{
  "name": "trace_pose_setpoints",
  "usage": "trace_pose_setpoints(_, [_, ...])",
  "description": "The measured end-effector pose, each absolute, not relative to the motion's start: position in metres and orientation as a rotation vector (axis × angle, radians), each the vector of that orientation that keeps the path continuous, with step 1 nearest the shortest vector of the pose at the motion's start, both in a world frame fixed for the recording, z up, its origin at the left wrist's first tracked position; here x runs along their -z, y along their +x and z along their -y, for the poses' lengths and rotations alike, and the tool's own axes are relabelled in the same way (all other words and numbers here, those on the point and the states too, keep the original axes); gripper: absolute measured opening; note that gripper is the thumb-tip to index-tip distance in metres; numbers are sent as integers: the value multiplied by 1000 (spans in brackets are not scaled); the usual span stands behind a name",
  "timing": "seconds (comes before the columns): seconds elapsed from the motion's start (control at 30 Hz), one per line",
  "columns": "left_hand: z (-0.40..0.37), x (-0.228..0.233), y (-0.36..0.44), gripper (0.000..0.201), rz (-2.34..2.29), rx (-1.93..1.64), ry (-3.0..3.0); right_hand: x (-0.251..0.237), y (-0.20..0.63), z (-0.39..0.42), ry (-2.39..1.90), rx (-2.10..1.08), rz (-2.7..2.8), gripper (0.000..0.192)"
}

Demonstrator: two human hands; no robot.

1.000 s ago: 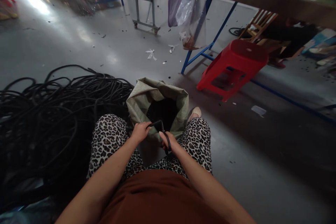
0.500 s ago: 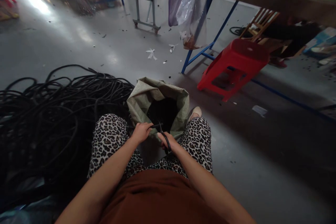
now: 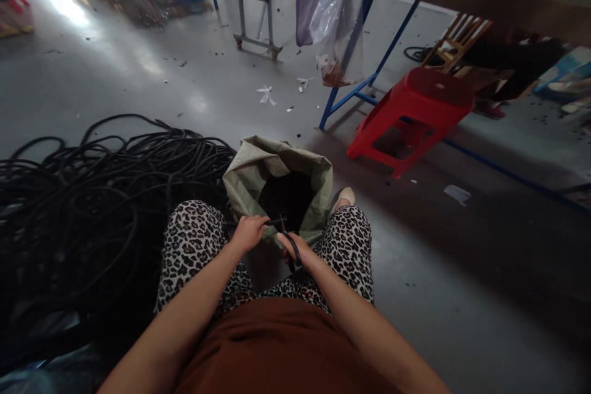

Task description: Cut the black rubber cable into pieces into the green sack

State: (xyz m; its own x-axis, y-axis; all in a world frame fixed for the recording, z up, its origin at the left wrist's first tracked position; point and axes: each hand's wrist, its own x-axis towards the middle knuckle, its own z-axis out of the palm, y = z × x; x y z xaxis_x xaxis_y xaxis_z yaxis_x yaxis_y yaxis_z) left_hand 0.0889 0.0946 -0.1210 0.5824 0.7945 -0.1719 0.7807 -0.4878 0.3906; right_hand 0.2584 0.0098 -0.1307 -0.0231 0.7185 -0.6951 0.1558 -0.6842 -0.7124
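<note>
Gripping a short black hose piece over the mouth of an open green sack, the left hand is closed around it. The right hand is closed on black scissors, whose blades meet the piece. A black hose pile lies left on the floor; a red stool stands well apart.

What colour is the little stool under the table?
Red: the stool, tipped beside the blue table leg, shows in the head view.
</note>
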Motion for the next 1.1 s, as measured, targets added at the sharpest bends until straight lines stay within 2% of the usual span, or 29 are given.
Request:
trace_pose_setpoints(0.4, [-95, 123, 88, 30, -1256, -37, 2400, 130, 258, -8, -1778, -1778, 865, 43])
trace_pose_setpoints(0.7, [-95, 119, 89, 29, -1241, 4, 2427, 115, 258, -11, -1827, -1756, 857, 38])
trace_pose_setpoints(1.1, [-93, 119, 91, 29, -1245, -34, 2384, 124, 253, -11, -1879, -1647, 903, 27])
